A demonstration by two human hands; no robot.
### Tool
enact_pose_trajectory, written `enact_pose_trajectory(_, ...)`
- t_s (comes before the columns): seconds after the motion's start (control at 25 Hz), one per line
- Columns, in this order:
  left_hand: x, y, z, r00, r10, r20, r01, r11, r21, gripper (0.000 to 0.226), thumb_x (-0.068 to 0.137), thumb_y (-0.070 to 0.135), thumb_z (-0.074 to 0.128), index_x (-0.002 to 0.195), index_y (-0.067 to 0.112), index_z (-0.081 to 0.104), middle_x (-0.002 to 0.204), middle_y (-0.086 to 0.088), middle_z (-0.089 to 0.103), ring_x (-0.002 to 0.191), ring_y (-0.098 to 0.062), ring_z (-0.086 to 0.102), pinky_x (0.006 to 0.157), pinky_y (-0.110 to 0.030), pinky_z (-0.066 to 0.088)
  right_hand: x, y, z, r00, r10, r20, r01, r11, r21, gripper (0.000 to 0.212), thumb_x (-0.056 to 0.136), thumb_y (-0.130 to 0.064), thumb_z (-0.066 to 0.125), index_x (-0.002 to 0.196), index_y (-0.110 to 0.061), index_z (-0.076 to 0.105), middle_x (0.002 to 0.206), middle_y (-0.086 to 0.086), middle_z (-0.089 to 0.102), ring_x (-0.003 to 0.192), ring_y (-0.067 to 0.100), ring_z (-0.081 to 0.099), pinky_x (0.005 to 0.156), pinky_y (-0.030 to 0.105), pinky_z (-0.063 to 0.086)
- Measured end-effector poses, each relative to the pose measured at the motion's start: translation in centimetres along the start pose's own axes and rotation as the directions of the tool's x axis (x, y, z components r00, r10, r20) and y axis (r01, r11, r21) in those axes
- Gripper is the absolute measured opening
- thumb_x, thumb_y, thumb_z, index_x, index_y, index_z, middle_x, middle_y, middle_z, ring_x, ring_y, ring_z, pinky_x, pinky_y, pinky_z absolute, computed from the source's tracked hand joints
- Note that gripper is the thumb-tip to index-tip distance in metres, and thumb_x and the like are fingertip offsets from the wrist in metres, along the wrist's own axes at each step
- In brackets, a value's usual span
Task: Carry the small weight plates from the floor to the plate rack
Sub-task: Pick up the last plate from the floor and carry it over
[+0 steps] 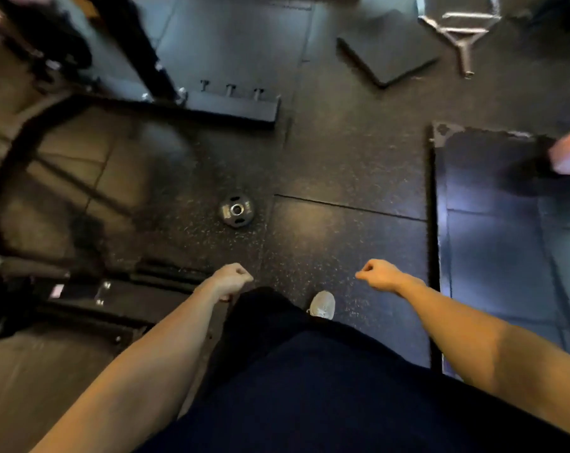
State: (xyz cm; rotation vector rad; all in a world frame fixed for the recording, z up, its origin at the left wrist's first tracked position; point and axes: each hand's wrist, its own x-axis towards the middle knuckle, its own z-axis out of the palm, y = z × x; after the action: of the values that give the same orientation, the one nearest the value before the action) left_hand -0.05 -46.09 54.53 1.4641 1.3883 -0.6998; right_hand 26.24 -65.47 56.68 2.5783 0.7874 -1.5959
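From the head camera, the person looked straight down at the dark speckled rubber floor (326, 152). The left hand (230, 280) hung as a loose fist, its fingers (244, 275) curled in and holding nothing. The right hand (378, 275) was likewise clenched and empty, its fingers (363, 273) folded toward the palm. One small weight plate (237, 210), black with a bright metal centre hole, lay flat on the floor ahead of the left fingers and well apart from both hands. A pale shoe (322, 305) stood between and just behind the two fists. Beyond the plate, farther from the fingers, a black steel frame base (234, 109) carried three short upright pegs. A raised dark platform (492, 223) lay out past the right fingers.
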Motion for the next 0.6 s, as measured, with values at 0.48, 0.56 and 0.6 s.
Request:
enact_pose_trajectory(0.48,12.8,0.0,-14.2,0.976,-0.211,0.062,0.207,0.790,-0.577,0.021,0.096,0.034,0.049,0.109,0.018,0.054,0.089,-0.004,0.056,0.076,-0.019,0.052,0.071,-0.031,0.044,19.3,-29.5,-9.7,0.966,-0.180,0.184,0.244,0.868,-0.432,0.037,0.095,-0.028,0.053,0.112,0.003,0.061,0.113,0.023,0.066,0.086,0.023,0.055,0.084,0.036,0.045)
enact_pose_trajectory(0.56,14.8,0.5,-15.4,0.972,-0.221,0.075,0.220,0.758,-0.614,0.016,0.096,0.031,0.049,0.102,0.018,0.053,0.082,-0.003,0.053,0.065,-0.016,0.048,0.057,-0.027,0.039,22.1,-32.5,-10.0,0.964,-0.169,0.206,0.244,0.873,-0.423,0.035,0.095,-0.030,0.053,0.115,-0.002,0.058,0.116,0.020,0.064,0.092,0.024,0.055,0.087,0.038,0.045)
enact_pose_trajectory(0.6,16.4,0.6,-15.8,0.969,-0.234,0.085,0.234,0.739,-0.632,0.013,0.095,0.031,0.050,0.098,0.018,0.052,0.080,-0.003,0.052,0.062,-0.015,0.046,0.053,-0.026,0.037,24.3,-34.2,-10.1,0.963,-0.164,0.215,0.246,0.863,-0.441,0.034,0.094,-0.030,0.054,0.115,-0.004,0.058,0.118,0.018,0.063,0.097,0.026,0.057,0.089,0.038,0.045)
